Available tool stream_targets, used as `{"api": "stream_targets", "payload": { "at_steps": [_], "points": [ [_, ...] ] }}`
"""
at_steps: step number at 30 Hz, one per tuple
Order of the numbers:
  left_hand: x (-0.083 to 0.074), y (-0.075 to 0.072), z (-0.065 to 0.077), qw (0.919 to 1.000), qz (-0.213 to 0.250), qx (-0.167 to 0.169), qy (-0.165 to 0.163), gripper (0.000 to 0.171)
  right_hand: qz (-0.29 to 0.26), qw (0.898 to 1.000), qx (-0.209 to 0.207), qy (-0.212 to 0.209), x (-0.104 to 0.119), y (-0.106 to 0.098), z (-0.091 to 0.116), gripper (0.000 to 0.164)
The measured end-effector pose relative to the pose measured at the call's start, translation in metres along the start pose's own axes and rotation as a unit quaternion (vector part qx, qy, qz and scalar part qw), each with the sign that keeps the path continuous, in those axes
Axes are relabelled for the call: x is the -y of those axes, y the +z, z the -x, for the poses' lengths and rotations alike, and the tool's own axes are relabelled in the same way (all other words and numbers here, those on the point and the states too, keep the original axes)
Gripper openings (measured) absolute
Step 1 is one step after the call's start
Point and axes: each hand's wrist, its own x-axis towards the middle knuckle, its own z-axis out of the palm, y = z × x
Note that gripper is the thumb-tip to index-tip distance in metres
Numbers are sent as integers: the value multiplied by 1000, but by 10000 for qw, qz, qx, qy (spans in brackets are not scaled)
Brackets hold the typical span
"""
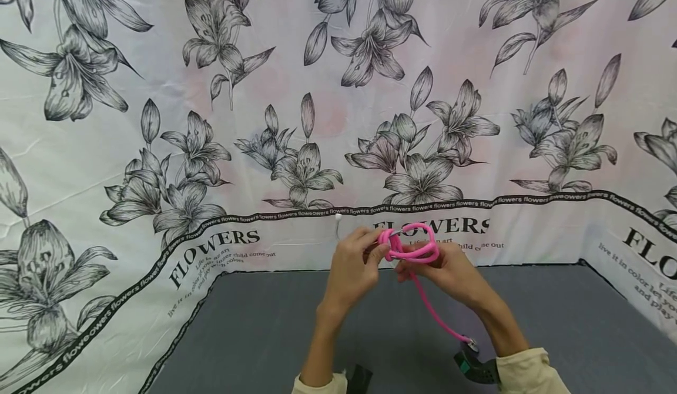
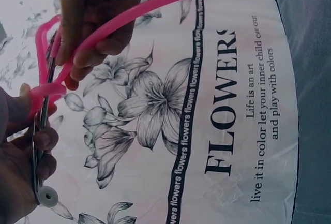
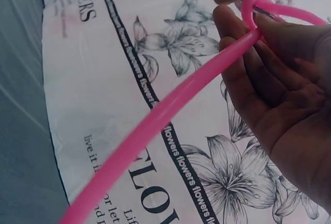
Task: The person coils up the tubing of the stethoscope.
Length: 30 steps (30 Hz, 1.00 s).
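Note:
A stethoscope with pink tubing [image 3: 165, 113] is held up between both hands, its tubing looped and wrapped around the metal ear tubes. My left hand [image 1: 351, 270] grips the metal ear tubes and the wrap of tubing. Beyond its fingers sticks out a pale round ear tip [image 2: 48, 196]. My right hand [image 1: 455, 270] pinches the tubing at the loop, close to the left fingertips. From there a length of tubing hangs down toward the right forearm, ending in a metal chest piece [image 1: 471, 344].
Beneath the hands lies a dark grey table surface [image 1: 264, 323]. Behind and at the sides hangs a white cloth [image 1: 296, 241] printed with lilies and lettering. A dark strapped device [image 1: 476, 369] sits on the right wrist.

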Motion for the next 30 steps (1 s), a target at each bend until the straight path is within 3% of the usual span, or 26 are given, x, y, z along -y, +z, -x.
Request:
{"api": "stream_targets", "payload": {
  "at_steps": [10, 17, 26, 30],
  "points": [
    [-3, 8, -1, 9972, -252, -687, 183, 25, -682, 9976, 122, -15, 1, 6, -4, 21],
    [-4, 9, -2, 9939, -318, -1050, 78, 23, -889, 9955, 232, 228, 1, 12, -4, 25],
    [-1, 7, -2, 9834, -960, -1540, -47, 24, -462, 9954, 833, 76, 0, 23, -6, 16],
    [2, 7, -2, 9728, -1567, -1699, 178, 24, -123, 9954, 945, 55, 5, 24, -6, 14]
  ]
}}
